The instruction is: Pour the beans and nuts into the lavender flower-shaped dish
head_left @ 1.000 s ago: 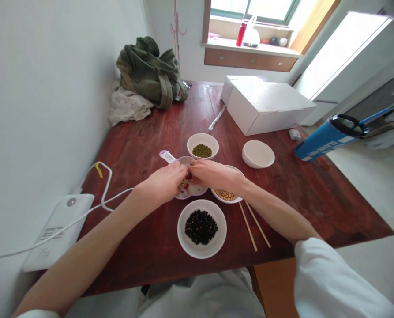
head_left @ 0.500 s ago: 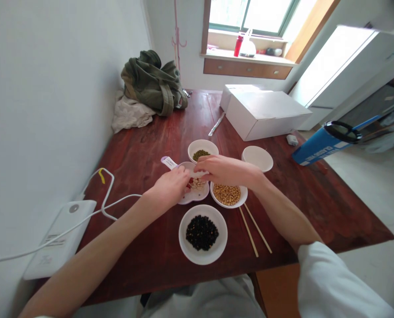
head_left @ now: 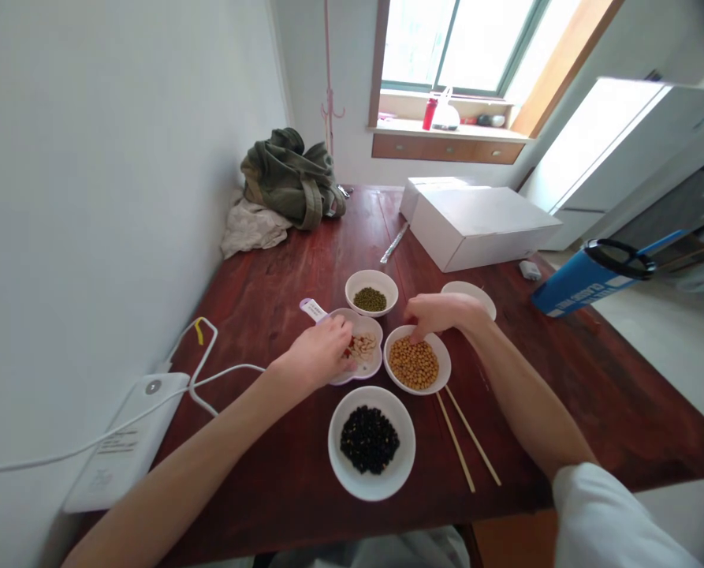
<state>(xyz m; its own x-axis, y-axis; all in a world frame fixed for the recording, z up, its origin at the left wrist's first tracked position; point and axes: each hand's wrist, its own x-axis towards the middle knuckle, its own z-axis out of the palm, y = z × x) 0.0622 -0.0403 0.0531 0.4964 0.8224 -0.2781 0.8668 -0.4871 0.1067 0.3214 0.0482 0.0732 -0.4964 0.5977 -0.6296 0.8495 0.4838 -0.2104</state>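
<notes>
**Four bowls and both hands on the desk (head_left: 269, 276).** We see the left hand (head_left: 322, 353) at the near-left rim of the lobed dish (head_left: 376, 368) of mixed pale and red beans. Its fingers (head_left: 344, 347) are curled together over the contents, and we cannot tell whether they grip a bean. The right hand (head_left: 443, 312) hangs over the far edge of the soybean bowl (head_left: 446, 368). Its fingers (head_left: 415, 335) are bunched and point down at the beans, and here too we cannot make out a grip. The green-bean bowl (head_left: 390, 300) stands behind the dish and the black-bean bowl (head_left: 352, 481) in front. The empty bowl (head_left: 482, 296) sits just behind the right wrist, and the chopsticks (head_left: 468, 442) lie beside the forearm.
</notes>
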